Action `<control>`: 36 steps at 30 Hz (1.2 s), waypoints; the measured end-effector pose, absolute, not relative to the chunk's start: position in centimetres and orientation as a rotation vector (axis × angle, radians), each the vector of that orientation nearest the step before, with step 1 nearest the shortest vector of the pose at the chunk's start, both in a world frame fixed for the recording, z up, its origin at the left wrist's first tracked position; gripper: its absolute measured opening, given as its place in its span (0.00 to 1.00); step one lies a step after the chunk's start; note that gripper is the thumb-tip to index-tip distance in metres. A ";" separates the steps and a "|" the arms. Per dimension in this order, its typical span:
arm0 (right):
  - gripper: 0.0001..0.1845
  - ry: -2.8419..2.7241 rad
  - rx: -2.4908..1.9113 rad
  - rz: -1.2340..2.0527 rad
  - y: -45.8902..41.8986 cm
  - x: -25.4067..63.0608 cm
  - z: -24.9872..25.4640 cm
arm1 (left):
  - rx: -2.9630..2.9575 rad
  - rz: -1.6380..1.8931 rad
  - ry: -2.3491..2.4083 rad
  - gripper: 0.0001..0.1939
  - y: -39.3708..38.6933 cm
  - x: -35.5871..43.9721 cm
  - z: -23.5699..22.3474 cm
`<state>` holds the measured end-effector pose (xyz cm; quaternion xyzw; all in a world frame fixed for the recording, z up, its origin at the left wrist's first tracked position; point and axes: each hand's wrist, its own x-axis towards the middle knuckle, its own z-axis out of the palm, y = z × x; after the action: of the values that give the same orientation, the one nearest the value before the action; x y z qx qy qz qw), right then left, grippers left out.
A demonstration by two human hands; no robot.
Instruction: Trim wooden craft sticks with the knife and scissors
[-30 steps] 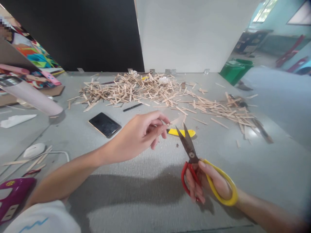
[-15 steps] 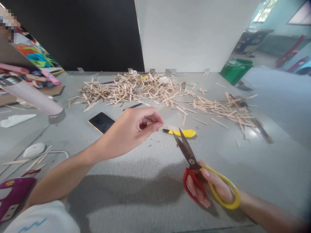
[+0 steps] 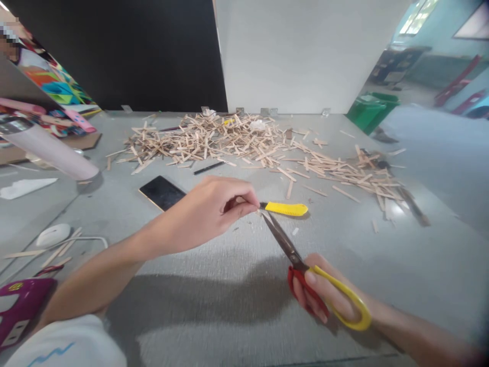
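My left hand (image 3: 219,211) is closed in a pinch above the table, on a small wooden stick that my fingers mostly hide. Scissors (image 3: 293,257) with one red and one yellow handle are in my right hand (image 3: 332,290), my fingers through the loops. Their blades are nearly closed, with the tips close to my left fingertips. Just behind the tips lies a yellow box cutter (image 3: 286,209). A tiny pale chip (image 3: 295,231) rests on the table right of the blades.
Loose wooden sticks (image 3: 214,140) are heaped along the back. A phone (image 3: 162,192) and a black pen (image 3: 209,168) lie behind my left arm. At the left are a pale bottle (image 3: 53,153), a white mouse (image 3: 53,235) and a purple object (image 3: 26,311). Upright panels (image 3: 294,56) stand behind.
The scissors have moved left toward my left fingertips, and their blades have closed. A pale strip beyond my fingertips no longer shows there; a small chip now lies on the table.
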<state>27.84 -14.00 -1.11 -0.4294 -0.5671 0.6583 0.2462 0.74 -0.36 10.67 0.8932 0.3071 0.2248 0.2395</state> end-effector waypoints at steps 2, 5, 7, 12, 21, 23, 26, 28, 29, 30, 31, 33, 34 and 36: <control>0.44 -1.574 -1.143 1.784 -13.8 27.8 -1.3 | 2.466 0.602 0.823 0.09 -0.4 0.8 10.6; 0.43 -1.576 -1.165 1.775 -13.8 27.8 -1.4 | 2.481 0.570 0.807 0.09 -0.3 0.6 10.5; 0.42 -1.547 -1.246 1.769 -14.1 27.8 -1.2 | 2.494 0.544 0.802 0.09 -0.4 0.4 10.3; 0.41 -1.545 -1.360 1.731 -14.4 27.6 -0.5 | 2.488 0.461 0.783 0.10 -0.6 0.3 10.1; 0.38 -1.545 -1.396 1.683 -14.3 27.1 -0.5 | 2.445 0.500 0.807 0.09 -0.3 0.9 9.9; 0.38 -1.530 -1.391 1.669 -14.4 27.1 -0.6 | 2.438 0.518 0.817 0.08 -0.2 0.8 9.7; 0.37 -1.507 -1.366 1.659 -14.3 27.1 -0.9 | 2.402 0.542 0.828 0.09 -0.4 1.0 9.7; 0.37 -1.489 -1.366 1.675 -14.0 27.1 -1.4 | 2.351 0.561 0.850 0.09 -0.5 1.4 9.7; 0.37 -1.476 -1.377 1.689 -13.8 27.1 -1.7 | 2.331 0.582 0.874 0.10 -0.4 1.6 9.8; 0.38 -1.462 -1.396 1.697 -13.6 27.1 -2.1 | 2.324 0.606 0.912 0.10 -0.1 1.6 9.8; 0.38 -1.445 -1.417 1.702 -13.4 27.0 -2.4 | 2.332 0.639 0.971 0.10 0.4 1.5 9.8; 0.39 -1.401 -1.467 1.690 -12.9 26.7 -3.0 | 2.387 0.689 1.129 0.10 2.2 0.5 9.5; 0.39 -1.368 -1.501 1.676 -12.7 26.6 -3.3 | 2.411 0.729 1.246 0.12 3.5 -0.5 9.2; 0.40 -1.300 -1.570 1.639 -12.4 26.2 -3.6 | 2.380 0.689 1.461 0.17 6.5 -3.0 8.5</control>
<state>26.23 -12.38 -3.60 -0.5797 -0.4798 0.6051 0.2600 -3.04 6.46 8.52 0.8202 0.5034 0.2375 0.1325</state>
